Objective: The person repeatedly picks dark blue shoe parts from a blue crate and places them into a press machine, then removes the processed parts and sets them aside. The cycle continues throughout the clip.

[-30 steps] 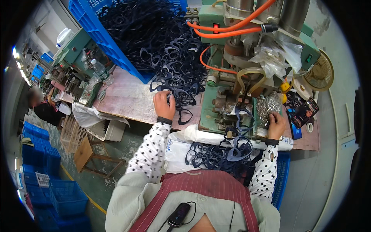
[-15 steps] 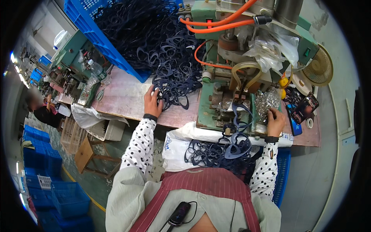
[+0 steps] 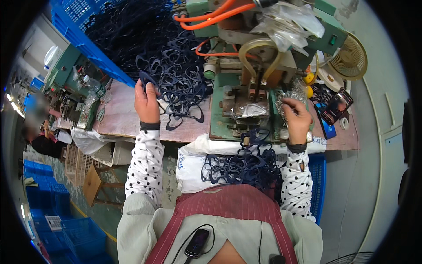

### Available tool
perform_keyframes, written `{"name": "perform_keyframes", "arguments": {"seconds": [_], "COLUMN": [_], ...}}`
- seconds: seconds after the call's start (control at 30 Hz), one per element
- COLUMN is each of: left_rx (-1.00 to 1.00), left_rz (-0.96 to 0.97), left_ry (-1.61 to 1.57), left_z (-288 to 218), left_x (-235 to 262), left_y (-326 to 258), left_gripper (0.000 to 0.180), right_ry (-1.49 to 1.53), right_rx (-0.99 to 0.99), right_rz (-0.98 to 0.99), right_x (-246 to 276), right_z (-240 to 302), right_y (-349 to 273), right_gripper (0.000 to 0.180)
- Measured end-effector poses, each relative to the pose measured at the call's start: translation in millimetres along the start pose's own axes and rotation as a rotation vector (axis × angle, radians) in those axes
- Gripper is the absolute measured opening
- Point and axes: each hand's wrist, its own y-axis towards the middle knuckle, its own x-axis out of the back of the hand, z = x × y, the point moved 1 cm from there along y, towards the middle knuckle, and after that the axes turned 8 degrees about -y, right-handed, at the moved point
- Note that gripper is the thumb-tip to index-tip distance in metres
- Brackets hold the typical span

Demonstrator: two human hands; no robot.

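Note:
My left hand is closed, pinching a dark blue looped flat piece between thumb and fingers at the left side of a loose heap of such pieces. My right hand is beside the green press, fingers curled together over a tray of small shiny metal parts. Whatever lies between its fingertips is too small to make out. Below the press, more dark blue looped pieces lie piled on a white sack in front of me.
A blue crate with dark pieces lies tipped at the back left. Orange hoses cross above the press. Two phones, a tape roll and a fan are at the right. A plastic bottle stands at the left.
My left hand has moved left and now pinches a looped piece. The piece that hung at the press front is no longer there. My right hand is still by the metal parts, its fingers more curled.

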Motion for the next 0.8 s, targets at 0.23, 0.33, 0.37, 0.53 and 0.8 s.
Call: {"name": "perform_keyframes", "arguments": {"seconds": [0.23,0.33,0.37,0.53,0.8], "left_rx": [-0.525,0.068,0.057,0.015,-0.906], "left_rz": [0.303,0.302,0.326,0.323,0.683], "left_ry": [-0.179,-0.723,-0.775,-0.675,-0.335], "left_z": [-120.0,-116.3,-117.3,-118.0,-99.4], "left_x": [-74.8,-92.4,-92.1,-90.7,-104.2], "left_y": [-46.3,-39.5,-36.6,-39.1,-115.3], "left_gripper": [0.02,0.02,0.02,0.018,0.034], "right_ry": [0.099,0.113,0.112,0.214,0.301], "right_rx": [0.005,-0.015,-0.021,-0.1,-0.039], "right_rz": [0.041,0.057,0.064,0.106,0.126], "right_x": [-35.1,-44.7,-45.3,-47.8,-45.5], "right_z": [49.9,51.3,54.9,59.0,47.4], "right_y": [-16.4,-16.4,-15.6,-14.7,-12.2], "right_gripper": [0.031,0.038,0.039,0.05,0.052]}}
